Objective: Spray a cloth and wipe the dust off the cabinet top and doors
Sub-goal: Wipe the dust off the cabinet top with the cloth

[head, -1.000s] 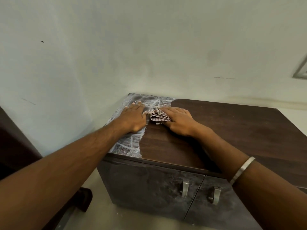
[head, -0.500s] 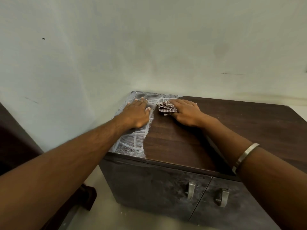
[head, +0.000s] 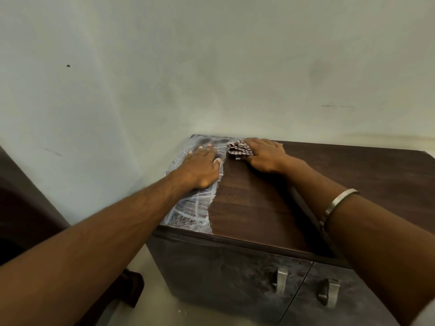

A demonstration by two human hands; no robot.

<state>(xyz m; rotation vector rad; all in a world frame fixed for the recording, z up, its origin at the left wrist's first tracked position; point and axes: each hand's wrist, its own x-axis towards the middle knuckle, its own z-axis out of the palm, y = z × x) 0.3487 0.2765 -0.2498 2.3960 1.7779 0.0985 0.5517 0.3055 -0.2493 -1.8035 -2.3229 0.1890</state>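
Nearest to me stood the two cabinet doors (head: 235, 274), both filmed with pale dust, their metal handles (head: 281, 280) side by side at the seam; I judged neither had been wiped yet. A steel bangle (head: 339, 201) sat on my right forearm.

Above them ran the cabinet top (head: 341, 175). Its right and middle parts showed dark, clean wood grain, while a strip of smeared white dust (head: 190, 210) covered the left edge from front to back.

My left hand (head: 200, 165) lay flat on that dusty strip, fingers straight and spread, its grip wide and holding nothing; I took it to be there as a brace while I leaned in.

Just beyond, at the back of the top, my right hand (head: 263, 156) pressed the checked cloth (head: 239, 149) down, fingers curled over its bunched folds so it would not slip. The cloth sat right at the border of clean wood and dust, near the wall (head: 211, 67), which I read as the start of a fresh pass along the left strip.
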